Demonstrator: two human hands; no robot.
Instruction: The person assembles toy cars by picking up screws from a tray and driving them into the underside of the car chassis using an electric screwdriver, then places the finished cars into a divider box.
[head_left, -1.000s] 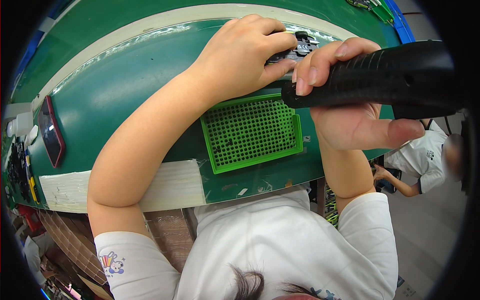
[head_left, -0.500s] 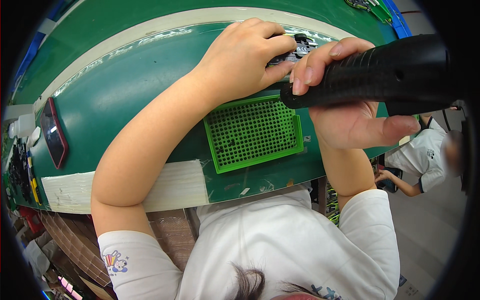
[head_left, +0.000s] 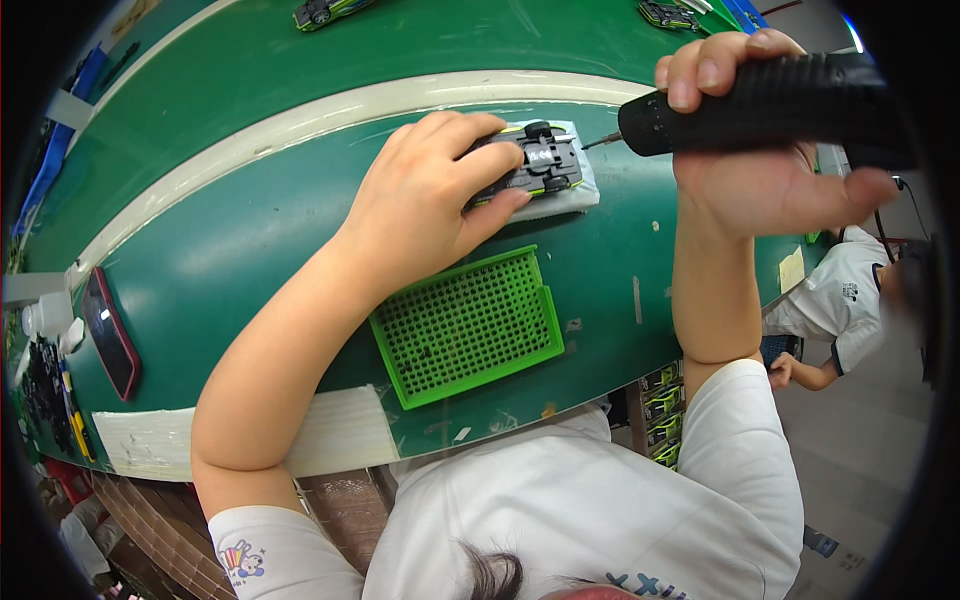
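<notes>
My left hand [head_left: 440, 185] grips a toy car [head_left: 540, 160] that lies upside down, its black underside and wheels facing up. Beneath the car is a pale pad [head_left: 583, 190] on the green table. My right hand [head_left: 735, 130] is wrapped round a black electric screwdriver [head_left: 780, 105]. Its thin bit [head_left: 602, 141] points left, its tip close to the end of the car. Nearer to me lies a green tray [head_left: 470, 325] with a grid of small holes; some of them look filled with small dark pieces, too small to name.
A phone in a red case [head_left: 112, 335] lies at the left, near yellow-handled tools [head_left: 75, 415]. Across the white strip [head_left: 420, 88] more toy cars [head_left: 325, 12] stand at the far side. Another person [head_left: 835, 290] is at the right. White tape [head_left: 250, 440] covers the near table edge.
The screwdriver has moved up and right, off the car, so its bit now shows. The view has shifted, bringing the whole car and pad into sight. My left hand still grips the car.
</notes>
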